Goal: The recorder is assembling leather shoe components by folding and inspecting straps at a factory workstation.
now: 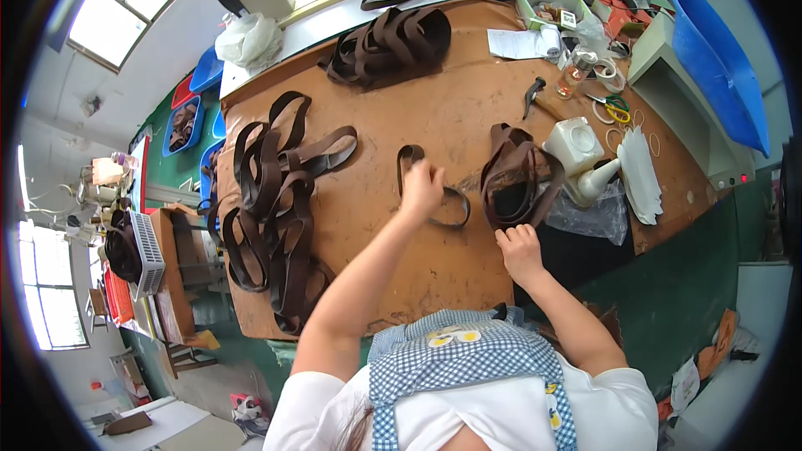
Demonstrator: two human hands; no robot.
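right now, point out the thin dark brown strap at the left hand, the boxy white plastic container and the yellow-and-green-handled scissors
Thin dark brown strap (410, 150): head view, on its curved upper end
Boxy white plastic container (573, 145): head view, on its body
Yellow-and-green-handled scissors (617, 103): head view, on the handles

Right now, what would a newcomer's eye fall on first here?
Probably the big tangle of brown straps on the left of the table. Next, the left hand gripping a dark strap loop mid-table, with the right hand at the near edge of a brown bundle. The large blue tray at upper right also stands out.
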